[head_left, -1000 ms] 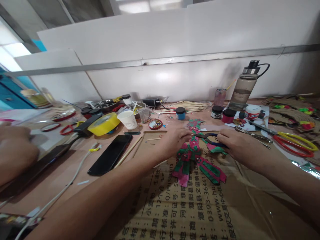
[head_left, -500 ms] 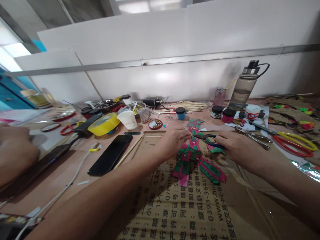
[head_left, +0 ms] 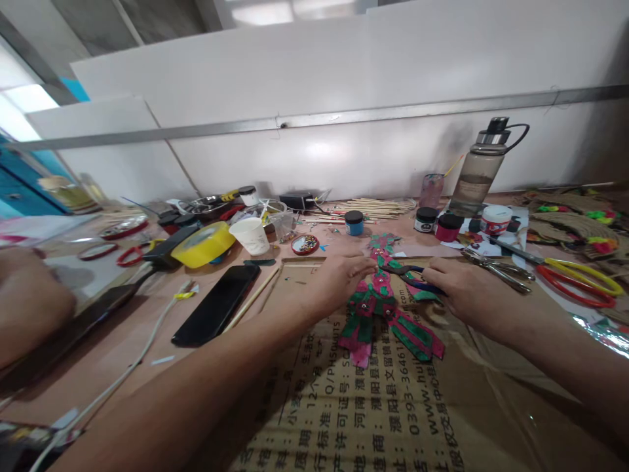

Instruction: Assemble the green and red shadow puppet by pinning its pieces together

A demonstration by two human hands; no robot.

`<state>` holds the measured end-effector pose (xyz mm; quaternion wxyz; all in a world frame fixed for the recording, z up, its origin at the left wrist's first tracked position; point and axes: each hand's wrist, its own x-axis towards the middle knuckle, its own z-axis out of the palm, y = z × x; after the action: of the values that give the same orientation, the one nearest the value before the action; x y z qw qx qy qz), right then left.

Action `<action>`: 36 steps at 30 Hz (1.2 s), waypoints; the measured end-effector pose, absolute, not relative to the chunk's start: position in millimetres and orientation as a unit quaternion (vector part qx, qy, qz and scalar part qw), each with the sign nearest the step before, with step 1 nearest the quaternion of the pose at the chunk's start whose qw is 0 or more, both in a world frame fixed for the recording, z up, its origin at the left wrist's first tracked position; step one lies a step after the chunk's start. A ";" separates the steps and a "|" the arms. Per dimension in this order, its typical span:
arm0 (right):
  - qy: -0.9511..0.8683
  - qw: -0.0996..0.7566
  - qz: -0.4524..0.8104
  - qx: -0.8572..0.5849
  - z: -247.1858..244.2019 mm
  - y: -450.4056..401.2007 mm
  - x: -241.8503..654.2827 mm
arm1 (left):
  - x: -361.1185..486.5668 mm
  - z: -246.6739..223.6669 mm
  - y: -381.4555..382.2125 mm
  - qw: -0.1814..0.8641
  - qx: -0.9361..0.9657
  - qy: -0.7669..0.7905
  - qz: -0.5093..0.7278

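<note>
A pink and green painted figure (head_left: 413, 333) with small metal studs lies on the printed cardboard (head_left: 314, 406). My left hand (head_left: 344, 278) is closed at the figure's upper left edge, thumb and fingers pinched together; whatever lies between the fingertips is too small to make out. My right hand (head_left: 457, 285) is wrapped round the handles of dark blue pliers (head_left: 407, 271). The jaws of the pliers point left and meet the figure's narrow upper part, close to my left fingertips.
Scissors (head_left: 574, 282) and metal pliers (head_left: 498, 265) lie to the right. Behind stand a blue paint jar (head_left: 354, 223) and a water bottle (head_left: 474, 174). A black phone (head_left: 216, 305), yellow tape (head_left: 204, 244) and paper cup (head_left: 250, 236) are left. Another person's hand (head_left: 34, 301) rests far left.
</note>
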<state>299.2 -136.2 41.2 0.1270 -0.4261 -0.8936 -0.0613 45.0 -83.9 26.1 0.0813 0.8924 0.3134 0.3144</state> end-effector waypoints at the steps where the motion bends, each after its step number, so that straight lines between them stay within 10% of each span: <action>1: -0.892 0.128 -0.065 -0.428 41.6 -136.3 299.8 | 45.7 27.6 -84.2 0.085 0.891 0.316 0.315; 36: -0.880 0.122 -0.104 -0.448 42.7 -136.7 300.4 | 48.8 37.3 -87.0 0.153 0.861 0.357 0.328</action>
<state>300.4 -136.7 42.7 0.1216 -0.4477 -0.8797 -0.1043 48.8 -87.0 37.3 0.1530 0.8610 0.3574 0.3280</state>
